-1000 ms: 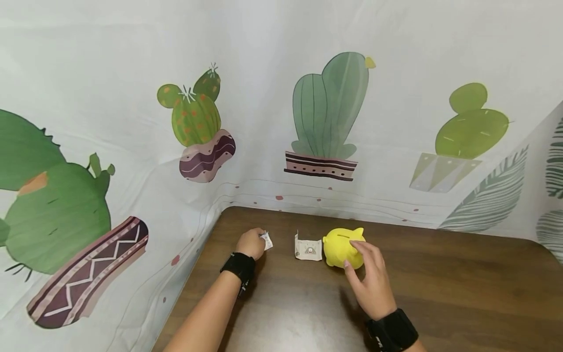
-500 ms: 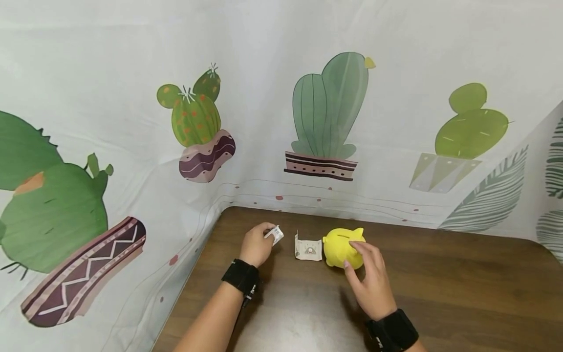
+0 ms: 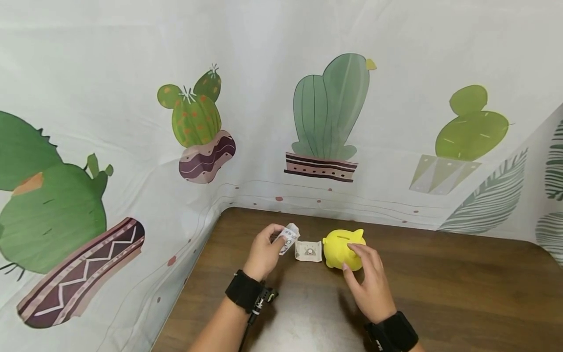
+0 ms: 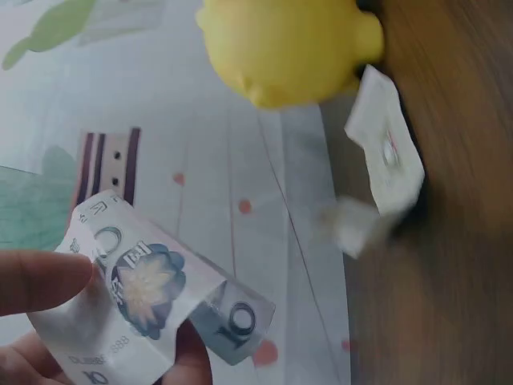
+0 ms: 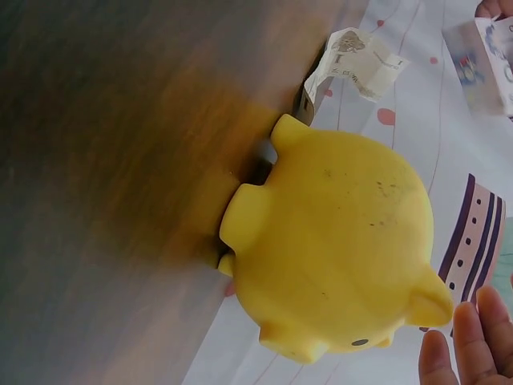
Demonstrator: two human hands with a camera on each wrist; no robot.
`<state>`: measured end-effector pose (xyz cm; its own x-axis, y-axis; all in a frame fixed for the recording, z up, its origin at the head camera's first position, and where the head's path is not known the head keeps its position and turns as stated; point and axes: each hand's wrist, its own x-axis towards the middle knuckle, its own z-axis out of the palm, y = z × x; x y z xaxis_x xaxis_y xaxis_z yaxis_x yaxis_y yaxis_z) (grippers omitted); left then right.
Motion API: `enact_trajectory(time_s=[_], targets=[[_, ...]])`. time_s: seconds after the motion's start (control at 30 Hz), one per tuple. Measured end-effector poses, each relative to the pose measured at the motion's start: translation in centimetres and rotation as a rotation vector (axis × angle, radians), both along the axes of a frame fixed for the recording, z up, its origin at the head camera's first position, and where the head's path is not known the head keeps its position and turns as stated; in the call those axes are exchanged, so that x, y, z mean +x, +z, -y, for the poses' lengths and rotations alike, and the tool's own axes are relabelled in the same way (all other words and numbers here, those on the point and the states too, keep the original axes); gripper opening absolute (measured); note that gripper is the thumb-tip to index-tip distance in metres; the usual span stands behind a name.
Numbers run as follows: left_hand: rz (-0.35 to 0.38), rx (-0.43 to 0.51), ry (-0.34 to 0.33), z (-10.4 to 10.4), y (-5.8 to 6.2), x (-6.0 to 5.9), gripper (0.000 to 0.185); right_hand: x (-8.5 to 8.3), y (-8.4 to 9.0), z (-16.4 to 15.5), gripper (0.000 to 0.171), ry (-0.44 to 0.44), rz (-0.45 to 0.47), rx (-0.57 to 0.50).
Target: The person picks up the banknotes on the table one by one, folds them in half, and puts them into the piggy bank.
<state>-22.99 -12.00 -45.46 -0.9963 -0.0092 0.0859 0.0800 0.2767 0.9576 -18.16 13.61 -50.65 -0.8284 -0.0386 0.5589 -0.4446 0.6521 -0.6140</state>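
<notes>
Clearly, a creased paper banknote (image 3: pixel 289 237), folded into a bent strip, is pinched by the left hand (image 3: pixel 263 255) just above the dark wood-grain bench (image 3: pixel 448 288); its long axis is tilted toward the smooth, rounded yellow piggy bank (image 3: pixel 343 248). The bank's back is touched by the relaxed fingers of the right hand (image 3: pixel 368 284). A second folded note (image 3: pixel 308 250) is stood between them.

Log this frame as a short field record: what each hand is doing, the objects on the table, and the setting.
left hand: pinches a folded banknote, lifted off the table
right hand: fingers rest on the yellow piggy bank
second banknote: folded, on the table beside the piggy bank
table: dark wood
backdrop: white cloth with cactus prints
</notes>
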Motion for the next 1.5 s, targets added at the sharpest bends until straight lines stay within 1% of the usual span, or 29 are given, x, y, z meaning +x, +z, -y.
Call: enact_trajectory(time_s=[0.17,0.27,0.43,0.57,0.7,0.77,0.97,1.27,1.4,1.5], targets=[[-0.009,0.140,-0.037,-1.1,0.2,0.5,0.020,0.0,0.1,0.1,0.052,0.022,-0.031,0.001],[-0.005,0.188,-0.051,-1.8,0.1,0.8,0.020,0.0,0.1,0.2,0.053,0.037,-0.051,-0.002],[0.007,0.254,-0.096,-2.8,0.1,1.4,0.018,0.0,0.2,0.2,0.056,0.059,-0.081,-0.006],[0.036,0.307,-0.141,-3.5,0.3,2.0,0.019,0.1,0.4,0.4,0.057,0.067,-0.095,-0.012],[0.072,0.346,-0.176,-4.1,0.3,2.5,0.019,0.3,0.6,0.5,0.058,0.068,-0.090,-0.018],[0.084,0.354,-0.196,-4.5,0.2,2.8,0.020,0.4,0.7,0.6,0.060,0.067,-0.081,-0.019],[0.080,0.348,-0.250,-5.3,0.1,3.6,0.022,1.0,1.0,0.9,0.064,0.075,-0.029,-0.014],[0.096,0.354,-0.312,-5.9,-0.3,4.1,0.021,1.4,1.2,1.5,0.062,0.120,0.020,0.009],[0.106,0.362,-0.353,-6.1,-0.5,4.4,0.021,1.7,1.2,1.5,0.059,0.114,0.054,0.005],[0.101,0.362,-0.369,-6.3,-0.6,4.5,0.021,1.8,1.2,1.6,0.057,0.111,0.062,-0.001]])
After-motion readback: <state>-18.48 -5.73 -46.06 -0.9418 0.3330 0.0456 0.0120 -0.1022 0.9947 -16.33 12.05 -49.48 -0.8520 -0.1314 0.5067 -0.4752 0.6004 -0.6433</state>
